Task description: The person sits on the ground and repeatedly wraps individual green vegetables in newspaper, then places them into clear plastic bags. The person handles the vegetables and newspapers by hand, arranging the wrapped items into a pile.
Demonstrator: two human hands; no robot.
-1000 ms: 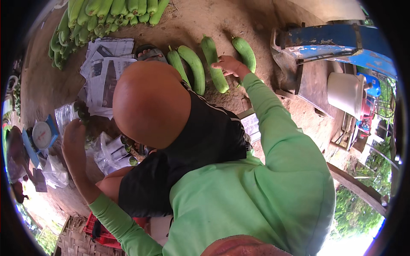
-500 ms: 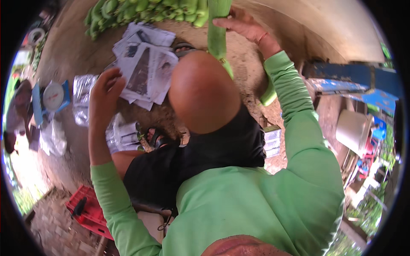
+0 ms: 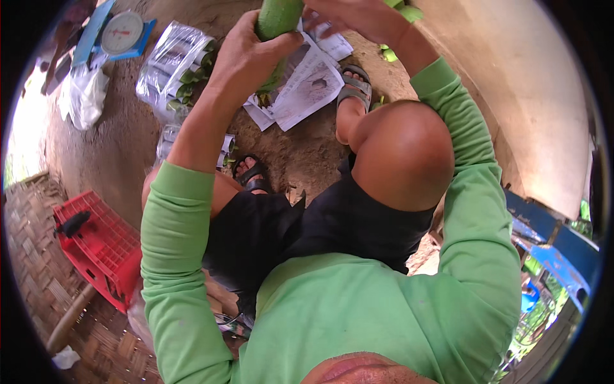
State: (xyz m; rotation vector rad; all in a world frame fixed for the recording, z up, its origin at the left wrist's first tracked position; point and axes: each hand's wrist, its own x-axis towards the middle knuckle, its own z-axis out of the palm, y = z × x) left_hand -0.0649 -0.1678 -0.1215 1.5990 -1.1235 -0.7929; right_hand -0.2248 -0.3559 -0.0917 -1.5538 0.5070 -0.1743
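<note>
My left hand (image 3: pixel 246 61) is wrapped around a long green gourd (image 3: pixel 279 18), raised at the top of the view, where its upper end is cut off. Beside it, my right hand (image 3: pixel 358 16) has its fingers loosely stretched toward the gourd; they are partly cut off and blurred, and contact is unclear. Below the hands, printed newspaper sheets (image 3: pixel 313 86) lie spread on the ground between my feet.
Bundles wrapped in paper and clear plastic (image 3: pixel 167 67) lie left of the newspaper. Farther left stand a blue dial scale (image 3: pixel 123 33) and a white plastic bag (image 3: pixel 85 96). A red crate (image 3: pixel 102 246) sits at lower left, a blue bench (image 3: pixel 553 237) at right.
My left hand has moved up and taken hold of a gourd. My right hand no longer grips the gourd as before. The view has turned, shifting the newspaper right and the pile mostly out of sight.
</note>
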